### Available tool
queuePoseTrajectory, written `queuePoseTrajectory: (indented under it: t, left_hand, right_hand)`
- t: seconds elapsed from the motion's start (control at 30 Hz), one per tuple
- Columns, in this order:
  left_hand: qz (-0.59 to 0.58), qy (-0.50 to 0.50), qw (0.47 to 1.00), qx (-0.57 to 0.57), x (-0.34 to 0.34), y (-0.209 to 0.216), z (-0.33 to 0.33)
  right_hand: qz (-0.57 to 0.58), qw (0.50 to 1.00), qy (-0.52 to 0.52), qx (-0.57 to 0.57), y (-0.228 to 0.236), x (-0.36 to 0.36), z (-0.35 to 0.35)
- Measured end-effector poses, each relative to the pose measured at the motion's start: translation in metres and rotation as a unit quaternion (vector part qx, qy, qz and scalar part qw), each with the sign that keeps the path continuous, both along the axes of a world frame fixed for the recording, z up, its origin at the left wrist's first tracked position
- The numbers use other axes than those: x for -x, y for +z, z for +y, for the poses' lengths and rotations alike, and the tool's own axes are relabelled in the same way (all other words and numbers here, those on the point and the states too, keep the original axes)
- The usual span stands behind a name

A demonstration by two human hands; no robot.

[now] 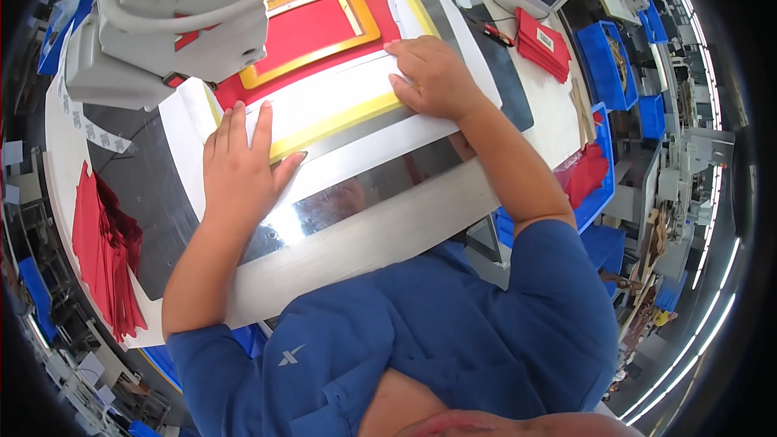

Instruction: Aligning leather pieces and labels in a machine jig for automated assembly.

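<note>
- The red cloth point(307, 32) lies ahead of both hands, from the left hand point(243, 154) at about 1 o'clock, from the right hand point(433, 77) between 9 and 10
- Its long axis runs from 8 to 2 o'clock, and the yellow frame point(366, 12) on top of it follows the same line, with red showing inside the opening and past the frame's edge
- Both hands are about equally near: the left fingertips sit at the cloth's lower edge near its 8 o'clock end, the right forefinger at its corner near 4 o'clock; whether they press on cloth or sheet, I cannot tell
- The left hand is wide and flat, fingers pointing to 12, thumb out toward 2
- The right hand is half curled, thumb and forefinger apart, with no object seen between them
- The white sheet point(332, 89) lies between the hands, on the near side of the cloth, with yellow tape point(340, 124) along its near part
- In the way: the machine point(154, 65), at 11 o'clock from the left hand, hides part of the frame's left end
- Around on the surface point(558, 105): red strips point(105, 251) at 8 o'clock from the left hand, a red stack point(541, 44) between 2 and 3 from the right
- Farther out, a blue bin point(593, 48) stands at 3 o'clock from the right hand
</note>
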State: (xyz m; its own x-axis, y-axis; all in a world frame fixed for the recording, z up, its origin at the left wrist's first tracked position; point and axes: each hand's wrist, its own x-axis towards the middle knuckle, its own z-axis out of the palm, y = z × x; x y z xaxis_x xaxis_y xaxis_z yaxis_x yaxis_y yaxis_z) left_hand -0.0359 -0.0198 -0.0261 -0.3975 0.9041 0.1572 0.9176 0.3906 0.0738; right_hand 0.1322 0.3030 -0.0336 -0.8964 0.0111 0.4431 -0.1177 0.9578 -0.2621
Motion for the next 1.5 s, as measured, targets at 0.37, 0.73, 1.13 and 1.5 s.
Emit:
queuePoseTrajectory:
  t: [0.37, 0.73, 1.13, 1.5]
  left_hand:
    - [0.010, 0.001, 1.000, -0.003, -0.001, 0.002, 0.002]
    - [0.008, -0.001, 1.000, -0.002, 0.002, 0.003, 0.002]
    - [-0.005, 0.003, 1.000, -0.001, 0.009, 0.005, 0.000]
    - [-0.006, -0.004, 1.000, -0.002, 0.010, 0.006, 0.000]
  right_hand:
    - [-0.024, 1.000, -0.012, -0.012, -0.001, 0.000, 0.004]
    - [0.032, 0.838, -0.172, 0.516, 0.010, 0.083, 0.096]
    - [-0.214, 0.780, -0.214, 0.547, 0.029, 0.139, 0.093]
    - [-0.263, 0.932, -0.114, 0.221, 0.013, 0.123, 0.110]
